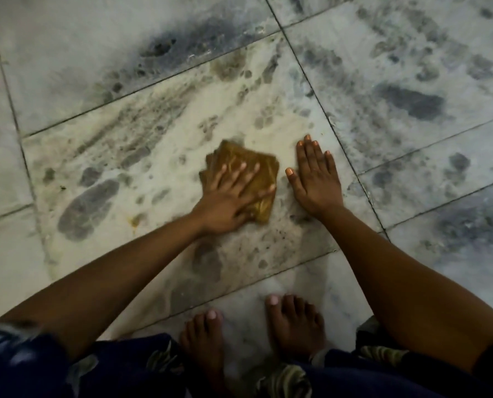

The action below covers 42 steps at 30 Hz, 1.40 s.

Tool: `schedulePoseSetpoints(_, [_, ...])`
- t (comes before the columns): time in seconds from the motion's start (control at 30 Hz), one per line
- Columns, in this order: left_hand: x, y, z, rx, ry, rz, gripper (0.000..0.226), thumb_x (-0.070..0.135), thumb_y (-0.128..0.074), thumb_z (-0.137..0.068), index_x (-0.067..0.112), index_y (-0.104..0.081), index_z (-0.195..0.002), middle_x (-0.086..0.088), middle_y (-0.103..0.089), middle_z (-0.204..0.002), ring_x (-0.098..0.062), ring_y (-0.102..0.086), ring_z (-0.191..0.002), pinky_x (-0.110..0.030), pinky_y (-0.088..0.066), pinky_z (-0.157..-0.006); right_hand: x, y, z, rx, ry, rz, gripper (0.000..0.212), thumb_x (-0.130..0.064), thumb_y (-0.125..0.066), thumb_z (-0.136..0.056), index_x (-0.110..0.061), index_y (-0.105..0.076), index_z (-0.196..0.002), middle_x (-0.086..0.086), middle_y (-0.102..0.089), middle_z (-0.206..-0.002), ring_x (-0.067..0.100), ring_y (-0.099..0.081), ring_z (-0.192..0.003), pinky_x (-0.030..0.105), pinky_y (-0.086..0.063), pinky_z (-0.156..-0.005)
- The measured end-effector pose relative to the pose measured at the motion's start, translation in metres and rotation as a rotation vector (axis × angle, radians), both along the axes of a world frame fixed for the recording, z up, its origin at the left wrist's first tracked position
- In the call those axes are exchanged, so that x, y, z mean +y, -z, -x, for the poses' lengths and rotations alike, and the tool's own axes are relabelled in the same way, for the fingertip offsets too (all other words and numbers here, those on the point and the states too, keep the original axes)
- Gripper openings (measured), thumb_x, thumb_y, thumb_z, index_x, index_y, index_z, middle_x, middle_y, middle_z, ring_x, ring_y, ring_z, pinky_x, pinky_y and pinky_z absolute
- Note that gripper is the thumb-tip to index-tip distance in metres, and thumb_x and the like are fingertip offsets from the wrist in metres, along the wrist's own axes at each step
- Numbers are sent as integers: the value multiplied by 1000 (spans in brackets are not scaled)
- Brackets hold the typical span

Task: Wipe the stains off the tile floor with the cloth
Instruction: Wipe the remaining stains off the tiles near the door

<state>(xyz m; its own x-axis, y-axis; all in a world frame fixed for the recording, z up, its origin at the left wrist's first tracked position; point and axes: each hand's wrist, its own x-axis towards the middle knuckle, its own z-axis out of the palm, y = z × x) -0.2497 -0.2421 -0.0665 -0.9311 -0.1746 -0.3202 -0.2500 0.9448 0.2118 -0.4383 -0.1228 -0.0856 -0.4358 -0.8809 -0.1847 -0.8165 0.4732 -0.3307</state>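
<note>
Tile floor [141, 53] fills the whole view: pale marbled slabs divided by dark grout lines running diagonally. Grey-black stains [411, 103] cover much of it, heaviest on the tiles toward the far right corner and along the far edge, with a long dark smear [88, 209] on the left part of the central tile and brownish streaks toward that tile's far edge. The patch around the hands looks lighter than the rest.

Two bare forearms reach in from the near edge. Dark patterned clothing [47, 366] lies along the near edge, and two bare feet [294, 323] stand on the tile nearest the person, toes pointing away.

Right hand [315, 176] lies flat on the central tile, palm down, fingers straight and close together, grasping nothing. It rests just beside the cloth, not touching it.

Left hand [230, 202] presses palm down on the cloth [256, 170], fingers spread across its top; it pins the cloth to the floor rather than clenching it.

Cloth is mustard-brown, folded into a layered pad, its edges blurred. It sits near the middle of the central tile, flat on the floor, under the left hand's fingers.
</note>
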Motion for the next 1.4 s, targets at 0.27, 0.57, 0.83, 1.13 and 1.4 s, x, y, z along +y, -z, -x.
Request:
schedulePoseSetpoints(0.27, [-95,-5,79,-125,-301,41,60,64,-19,-90,45,5,-142,-2,11,-158,-28,9,-145,-48,6,-113,-2,2,-2,6,6,-27,78,-56,2,-84,-14,-1,-149,5,4,-158,15,6,-145,28,14,-112])
schedulePoseSetpoints(0.57, [-8,9,-36,37,171,10,56,65,-4,-89,50,6,-142,-3,4,-155,-26,5,-142,-42,8,-109,-2,6,2,-10,-13,-40,78,-57,3,-83,-14,3,-149,5,7,-158,15,8,-145,30,14,-112])
schedulePoseSetpoints(0.83, [-86,4,56,-75,-207,47,66,67,-7,-83,43,2,-143,-1,8,-158,-26,6,-145,-49,2,-114,-5,1,7,-83,-31,-107,71,-52,-8,-89,-15,7,-148,4,13,-157,14,13,-144,29,17,-111])
schedulePoseSetpoints(1.13, [-5,5,-76,40,207,-62,57,64,0,-90,46,6,-144,0,7,-154,-27,4,-142,-42,9,-111,-5,-7,-6,-77,-1,-90,73,-53,-11,-90,-12,3,-149,7,10,-158,16,9,-145,29,11,-113])
schedulePoseSetpoints(1.4, [-64,0,6,-64,-331,-19,58,58,-22,-94,41,-3,-146,1,6,-159,-25,7,-145,-47,6,-113,11,2,-36,76,-105,-39,76,-55,-7,-89,-9,-5,-149,11,-1,-158,19,2,-145,29,10,-113])
